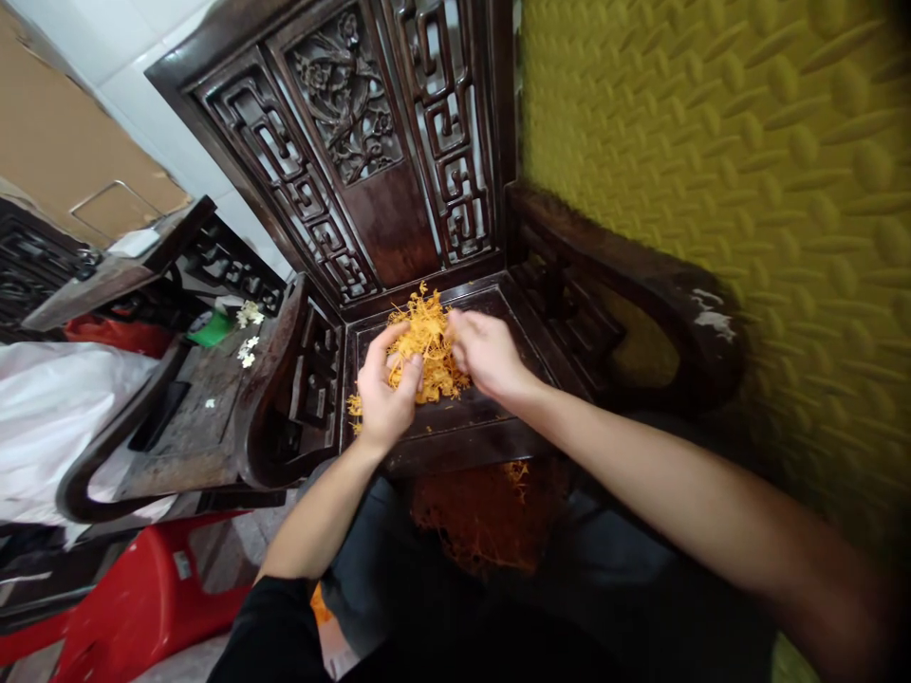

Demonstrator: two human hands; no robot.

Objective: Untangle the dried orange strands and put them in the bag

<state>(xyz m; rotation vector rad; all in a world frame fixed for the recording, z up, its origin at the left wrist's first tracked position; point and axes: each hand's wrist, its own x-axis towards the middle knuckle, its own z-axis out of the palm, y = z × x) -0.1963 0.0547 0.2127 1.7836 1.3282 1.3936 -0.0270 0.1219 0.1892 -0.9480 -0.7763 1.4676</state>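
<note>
A tangled pile of orange, thin, stringy pieces (431,346) sits on the dark wooden chair seat (484,413). My left hand (385,391) curves round the pile's left side, thumb and fingers bent about some orange strands. On the right edge of the pile, my right hand (488,353) has its fingers curled and pressed together. What its fingertips pinch is partly hidden and slightly blurred. A few loose orange bits lie on the seat's left edge, close to my left wrist.
The carved chair back (391,218) rises behind the pile, and an armrest (626,256) stands at right beside a yellow textured wall (712,123). Left are another wooden chair (192,465) with small white pieces (249,351), a green roll (212,327), a white bag (64,408) and a red plastic stool (149,598).
</note>
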